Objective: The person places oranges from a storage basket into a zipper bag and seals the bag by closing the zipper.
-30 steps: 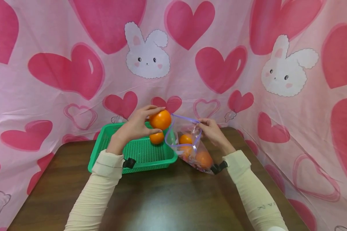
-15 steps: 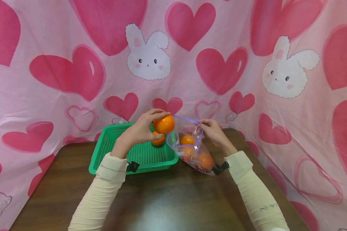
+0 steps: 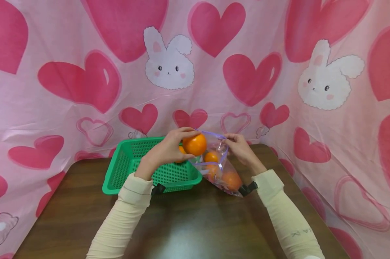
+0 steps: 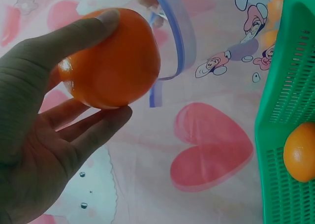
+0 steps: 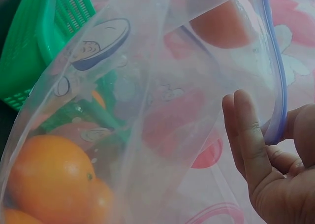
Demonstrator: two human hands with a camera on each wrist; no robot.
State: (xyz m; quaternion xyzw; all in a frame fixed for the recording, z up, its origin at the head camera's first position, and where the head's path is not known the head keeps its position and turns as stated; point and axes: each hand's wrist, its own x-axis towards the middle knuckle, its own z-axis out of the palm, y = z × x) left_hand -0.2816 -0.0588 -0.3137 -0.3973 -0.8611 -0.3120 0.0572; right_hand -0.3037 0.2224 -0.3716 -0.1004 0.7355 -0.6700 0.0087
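Observation:
My left hand [image 3: 169,149] grips an orange [image 3: 195,144] between thumb and fingers, right at the open mouth of a clear zip bag [image 3: 231,166]. In the left wrist view the held orange [image 4: 113,61] overlaps the bag's purple zip edge [image 4: 183,32]. My right hand [image 3: 241,149] pinches the bag's rim on its right side; the right wrist view shows thumb and finger on the purple zip strip [image 5: 281,86]. Several oranges [image 5: 51,172] lie in the lower part of the bag. Another orange [image 4: 301,152] sits in the green basket [image 3: 110,180], partly hidden behind my left hand in the head view.
The basket stands left of the bag on a brown wooden table [image 3: 182,223]. A pink cloth [image 3: 207,82] with hearts and rabbits hangs behind and on both sides. The bag leans against the basket's right end.
My left hand has carried the orange to the right and slightly down, from above the basket to the bag's mouth. The right hand keeps its hold on the rim, nearly still.

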